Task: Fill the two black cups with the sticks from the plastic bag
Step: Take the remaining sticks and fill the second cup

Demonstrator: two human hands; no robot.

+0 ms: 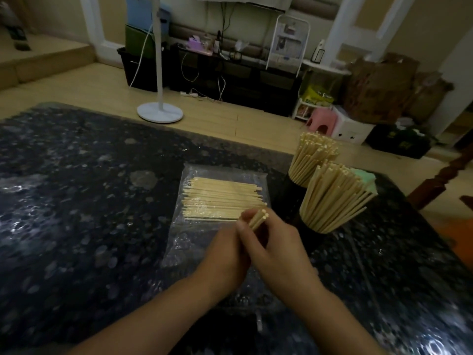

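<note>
A clear plastic bag [184,242] lies flat on the dark speckled table, with a layer of pale wooden sticks [217,201] on it. Just in front of that layer, my left hand [225,249] and my right hand [279,249] together grip a small bundle of sticks [258,219], its ends pointing up and away. To the right stand two black cups, both dense with fanned-out sticks: the near cup [304,224] and the far cup [289,185], whose dark walls barely show.
A green block [366,178] sits behind the near cup. The table's far edge [179,134] runs close behind the bag. Beyond it are a white fan stand [160,111], a pink stool [322,121] and a wooden chair post [445,175] at the right.
</note>
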